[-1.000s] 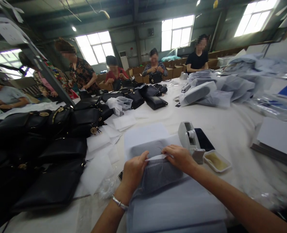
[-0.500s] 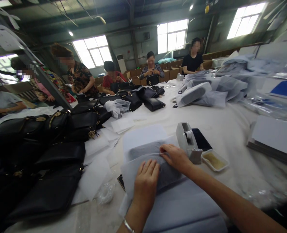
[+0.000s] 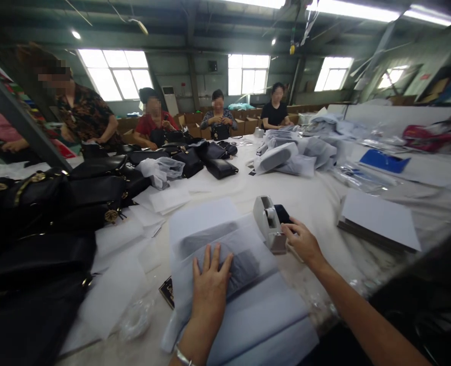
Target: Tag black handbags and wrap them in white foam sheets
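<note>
My left hand (image 3: pixel 209 290) lies flat with fingers spread on thin white tissue paper (image 3: pixel 256 325). Through the paper shows a dark, flat-looking bundle (image 3: pixel 244 269), probably one of the black bags; its details are veiled. My right hand (image 3: pixel 305 244) is at the near end of a light grey tape dispenser (image 3: pixel 262 216), its thumb and fingertips pinched together at the cutting end. Any strip of tape between them is too small to make out. A dark flat object (image 3: pixel 282 213) sits partly behind the dispenser, and a small black card (image 3: pixel 167 292) pokes out left of the paper.
Black handbags (image 3: pixel 95 188) crowd the left side, beside loose white sheets (image 3: pixel 114 290) and a clear plastic roll (image 3: pixel 136 319). Wrapped bundles (image 3: pixel 278 155) are heaped farther back. At right lies a stack of white boards (image 3: pixel 381 218). Several co-workers stand or sit beyond the table.
My right hand has left the paper and moved right to the tape dispenser. My left hand has flattened and spread on the paper. The view has turned rightward.
</note>
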A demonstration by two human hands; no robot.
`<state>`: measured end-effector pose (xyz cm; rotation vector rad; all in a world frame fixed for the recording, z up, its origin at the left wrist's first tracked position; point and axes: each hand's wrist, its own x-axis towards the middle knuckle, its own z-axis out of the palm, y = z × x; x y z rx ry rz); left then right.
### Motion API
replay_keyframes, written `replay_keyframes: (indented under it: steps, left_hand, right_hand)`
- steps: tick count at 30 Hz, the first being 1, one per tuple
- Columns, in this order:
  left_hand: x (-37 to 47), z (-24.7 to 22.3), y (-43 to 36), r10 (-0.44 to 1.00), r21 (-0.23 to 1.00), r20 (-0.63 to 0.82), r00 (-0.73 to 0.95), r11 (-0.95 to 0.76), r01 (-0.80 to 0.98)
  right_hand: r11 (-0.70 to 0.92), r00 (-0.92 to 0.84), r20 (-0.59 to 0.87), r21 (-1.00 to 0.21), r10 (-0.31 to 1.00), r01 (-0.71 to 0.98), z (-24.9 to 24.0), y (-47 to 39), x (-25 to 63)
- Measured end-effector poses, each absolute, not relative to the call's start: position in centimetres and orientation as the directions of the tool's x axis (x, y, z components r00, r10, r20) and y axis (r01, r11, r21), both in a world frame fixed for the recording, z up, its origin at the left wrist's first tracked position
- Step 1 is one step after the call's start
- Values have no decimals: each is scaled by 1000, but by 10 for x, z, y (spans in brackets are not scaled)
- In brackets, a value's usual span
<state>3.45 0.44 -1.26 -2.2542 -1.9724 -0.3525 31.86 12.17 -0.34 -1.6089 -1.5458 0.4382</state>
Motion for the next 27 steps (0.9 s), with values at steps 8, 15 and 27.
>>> replay_keyframes:
  steps: [8,15,27]
  left_hand:
    - [32,-14,1,945,57,296,139,-163,985]
    - [33,-16,1,946,71,301,123,-151,986]
    - [33,-12,1,946,63,300,127,-152,986]
  right_hand:
    - [69,219,196,-873,956,483,-3,119,297]
    - [82,318,132,-982,939,167,12,65,282]
    - [-166,225,-156,-986,962,25,-26,71,302]
